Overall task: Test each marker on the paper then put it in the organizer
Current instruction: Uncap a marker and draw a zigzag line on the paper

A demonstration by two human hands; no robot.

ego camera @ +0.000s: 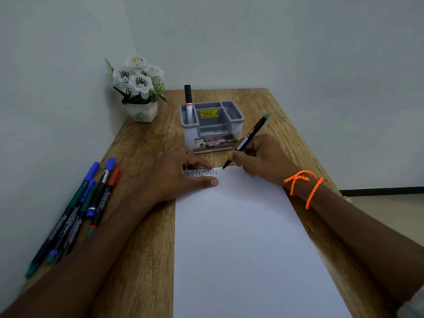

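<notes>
At mid-frame the right hand (259, 157) pinches a green-ended marker (246, 140), its tip at the far edge of the paper (247, 237) beside a scribble (202, 173), while the left hand (181, 175) lies flat with fingers spread, pressing the sheet's top left corner. Just above them the grey organizer (212, 125) holds one black-capped marker (188, 104) in its left compartment. More markers (75, 210) lie at lower left on the bench (142, 226).

A black marker with a green end cap (249, 135) tilts with its tip at the far edge of the white paper (243, 237), beside a scribble (202, 173). The grey organizer (212, 125) near the surface's far edge holds one upright marker (188, 104); more markers (75, 212) lie along the left edge.
</notes>
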